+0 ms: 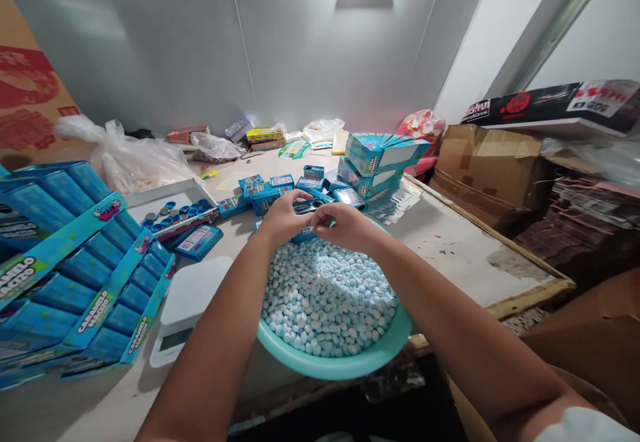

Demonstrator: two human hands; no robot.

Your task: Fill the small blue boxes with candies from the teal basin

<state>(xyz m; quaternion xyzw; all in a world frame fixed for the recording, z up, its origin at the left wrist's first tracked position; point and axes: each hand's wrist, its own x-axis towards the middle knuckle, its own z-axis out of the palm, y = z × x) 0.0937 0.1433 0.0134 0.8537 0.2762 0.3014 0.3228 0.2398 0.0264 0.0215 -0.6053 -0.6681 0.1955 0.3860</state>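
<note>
A turquoise plastic basin [345,364] sits on the table, heaped with small pale blue and white oval candies [327,295]. My left hand [283,219] and my right hand [345,227] meet just above the basin's far rim. Between their fingers is a small blue candy tin [309,206], which both hands seem to hold. Fingers hide much of it, and its lid's position is hard to make out. Several similar blue tins [265,192] stand just beyond my hands.
A white digital kitchen scale [185,302] sits left of the basin, beside blue display cartons [85,282]. Loose round blue and silver lids [173,214] lie in a white tray. Larger blue boxes [375,162] are stacked on the table [450,245]. Cardboard boxes [485,169] stand to the right.
</note>
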